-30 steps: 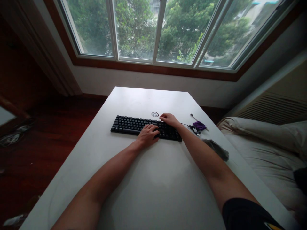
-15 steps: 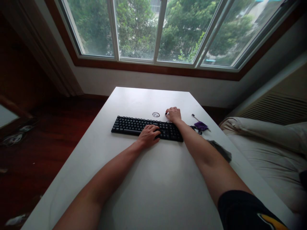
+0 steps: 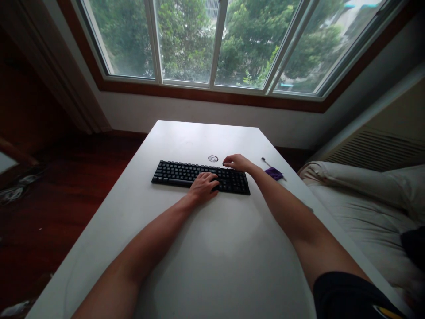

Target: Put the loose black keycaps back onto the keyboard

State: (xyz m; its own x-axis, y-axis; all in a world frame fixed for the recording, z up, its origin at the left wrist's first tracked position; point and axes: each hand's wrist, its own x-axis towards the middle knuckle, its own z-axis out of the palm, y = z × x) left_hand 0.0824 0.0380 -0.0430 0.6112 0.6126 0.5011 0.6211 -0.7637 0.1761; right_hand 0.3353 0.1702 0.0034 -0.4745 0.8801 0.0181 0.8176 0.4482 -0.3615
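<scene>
A black keyboard (image 3: 179, 173) lies across the white table. My left hand (image 3: 203, 185) rests on it right of the middle, fingers stretched over the keys and thumb apart near the front edge. Just behind the keyboard's back edge, my right hand (image 3: 237, 162) has thumb and fingers pinched together. A small dark end, seemingly of the black cable (image 3: 224, 164), shows at its fingertips; most of it is hidden. Left of that hand is a small round patterned spot (image 3: 213, 158) on the tabletop.
Right of my right forearm lie a purple cloth (image 3: 274, 173) and a thin stick with a dark tip (image 3: 263, 159). A sofa with a pale cover (image 3: 352, 208) stands along the table's right side. Beyond the table (image 3: 186, 137) are a wall and a window (image 3: 186, 40).
My right hand has moved slightly left and nearer the keyboard's back edge, turning flatter. The cable coil and grey item on the right are now mostly hidden by my forearm. My left hand stays put.
</scene>
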